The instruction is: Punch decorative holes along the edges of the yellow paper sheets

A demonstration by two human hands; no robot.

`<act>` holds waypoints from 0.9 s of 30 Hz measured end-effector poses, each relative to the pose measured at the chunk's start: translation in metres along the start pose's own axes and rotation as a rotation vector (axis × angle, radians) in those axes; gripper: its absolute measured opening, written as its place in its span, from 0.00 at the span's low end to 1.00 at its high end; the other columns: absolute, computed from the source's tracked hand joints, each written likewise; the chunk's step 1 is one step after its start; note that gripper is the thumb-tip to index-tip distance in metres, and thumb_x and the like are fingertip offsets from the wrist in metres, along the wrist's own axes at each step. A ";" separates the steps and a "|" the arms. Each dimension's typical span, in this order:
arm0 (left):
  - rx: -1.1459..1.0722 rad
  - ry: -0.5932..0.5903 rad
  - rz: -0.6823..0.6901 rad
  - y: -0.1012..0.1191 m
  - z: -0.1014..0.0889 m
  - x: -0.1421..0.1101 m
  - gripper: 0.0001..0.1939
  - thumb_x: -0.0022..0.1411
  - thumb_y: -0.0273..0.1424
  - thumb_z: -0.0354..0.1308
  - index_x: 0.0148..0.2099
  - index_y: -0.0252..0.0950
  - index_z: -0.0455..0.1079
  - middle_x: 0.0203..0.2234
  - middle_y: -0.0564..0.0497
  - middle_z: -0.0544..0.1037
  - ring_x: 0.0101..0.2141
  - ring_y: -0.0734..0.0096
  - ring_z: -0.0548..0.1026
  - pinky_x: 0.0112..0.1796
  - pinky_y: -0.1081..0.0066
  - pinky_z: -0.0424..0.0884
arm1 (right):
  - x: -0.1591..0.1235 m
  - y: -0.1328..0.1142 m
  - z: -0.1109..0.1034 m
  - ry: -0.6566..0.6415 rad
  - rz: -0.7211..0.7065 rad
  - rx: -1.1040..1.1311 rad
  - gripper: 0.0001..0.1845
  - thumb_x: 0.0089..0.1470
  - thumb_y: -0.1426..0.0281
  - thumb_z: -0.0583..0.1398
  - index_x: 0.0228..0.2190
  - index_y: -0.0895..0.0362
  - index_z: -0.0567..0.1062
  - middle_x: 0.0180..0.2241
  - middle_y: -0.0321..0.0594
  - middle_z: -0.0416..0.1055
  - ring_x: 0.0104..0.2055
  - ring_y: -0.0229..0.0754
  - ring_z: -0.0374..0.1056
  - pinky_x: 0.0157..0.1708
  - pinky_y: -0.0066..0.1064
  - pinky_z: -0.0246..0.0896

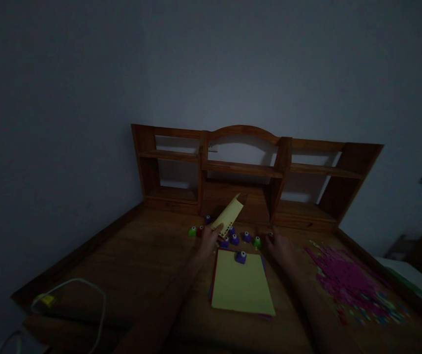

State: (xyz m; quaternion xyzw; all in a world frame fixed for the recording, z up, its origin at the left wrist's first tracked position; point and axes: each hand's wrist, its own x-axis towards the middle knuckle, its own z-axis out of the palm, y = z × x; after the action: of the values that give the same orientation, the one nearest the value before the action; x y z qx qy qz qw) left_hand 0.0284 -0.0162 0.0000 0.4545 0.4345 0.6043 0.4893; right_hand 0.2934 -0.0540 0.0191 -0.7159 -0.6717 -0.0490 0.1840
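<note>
head view: hands at work on a wooden surface (140, 260), in dim light. the left hand (208, 240) has its grip closed on a yellow sheet (229, 215), raised and tilted above the surface, with a row of small dark cut-outs near its lower edge. the right hand (280, 247) is lowered at a small dark punch (270, 235); whether its grip is clenched on this piece or only rests there cannot be told. between and around the hands lie further punches with pale round tops: purple punches (246, 237), a red punch (200, 230) beside the left hand, a left green punch (192, 231), and a right green punch (257, 242) near the right hand. nearer the wearer, a paper stack (241, 287), yellow uppermost, carries one purple punch (241, 257) at its far edge. to the right, a spread of mostly pink paper scraps (344, 275); to the left, a white cable (102, 300) and a small yellow object (47, 300); behind, a wooden shelf unit (242, 169) against the wall (211, 64).
</note>
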 end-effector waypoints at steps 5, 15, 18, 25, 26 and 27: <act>-0.015 0.023 0.025 0.001 0.002 -0.002 0.18 0.53 0.36 0.65 0.44 0.31 0.72 0.29 0.46 0.80 0.24 0.67 0.76 0.20 0.72 0.72 | 0.002 0.002 0.002 -0.013 -0.005 0.000 0.25 0.65 0.61 0.49 0.59 0.58 0.61 0.39 0.50 0.79 0.39 0.50 0.75 0.32 0.31 0.54; 0.001 0.012 0.004 0.001 0.001 -0.002 0.13 0.53 0.37 0.65 0.36 0.34 0.75 0.26 0.47 0.80 0.22 0.67 0.76 0.22 0.71 0.72 | 0.000 0.002 0.000 0.000 -0.063 0.067 0.26 0.66 0.56 0.47 0.58 0.58 0.63 0.37 0.49 0.79 0.39 0.50 0.76 0.31 0.31 0.54; -0.004 0.014 0.010 0.001 0.000 -0.003 0.12 0.53 0.37 0.65 0.36 0.34 0.75 0.27 0.47 0.80 0.23 0.67 0.76 0.22 0.70 0.73 | 0.001 0.002 0.001 -0.001 -0.045 0.039 0.26 0.65 0.57 0.48 0.58 0.57 0.64 0.37 0.49 0.79 0.38 0.50 0.76 0.31 0.31 0.54; -0.013 0.034 0.018 -0.004 -0.001 0.001 0.13 0.52 0.37 0.66 0.36 0.33 0.75 0.27 0.47 0.80 0.23 0.68 0.76 0.22 0.71 0.72 | 0.001 0.004 0.004 0.003 -0.089 0.077 0.22 0.65 0.60 0.49 0.55 0.57 0.66 0.38 0.49 0.80 0.38 0.49 0.76 0.30 0.30 0.53; -0.008 0.040 0.022 -0.005 -0.002 0.002 0.13 0.52 0.38 0.66 0.36 0.33 0.75 0.26 0.47 0.79 0.22 0.68 0.75 0.21 0.71 0.72 | 0.000 0.003 0.003 0.000 -0.088 0.080 0.22 0.65 0.60 0.49 0.54 0.57 0.66 0.38 0.49 0.80 0.38 0.49 0.76 0.31 0.30 0.53; 0.000 0.048 0.024 -0.006 -0.002 0.003 0.14 0.52 0.38 0.66 0.35 0.32 0.75 0.25 0.48 0.79 0.21 0.68 0.75 0.21 0.71 0.72 | 0.000 0.003 0.003 -0.004 -0.083 0.079 0.21 0.65 0.59 0.49 0.54 0.56 0.67 0.38 0.49 0.80 0.38 0.49 0.76 0.31 0.30 0.53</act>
State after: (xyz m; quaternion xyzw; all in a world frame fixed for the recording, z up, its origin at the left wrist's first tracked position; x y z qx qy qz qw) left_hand 0.0269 -0.0124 -0.0056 0.4449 0.4409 0.6208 0.4715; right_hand 0.2958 -0.0534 0.0161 -0.6798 -0.7026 -0.0286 0.2084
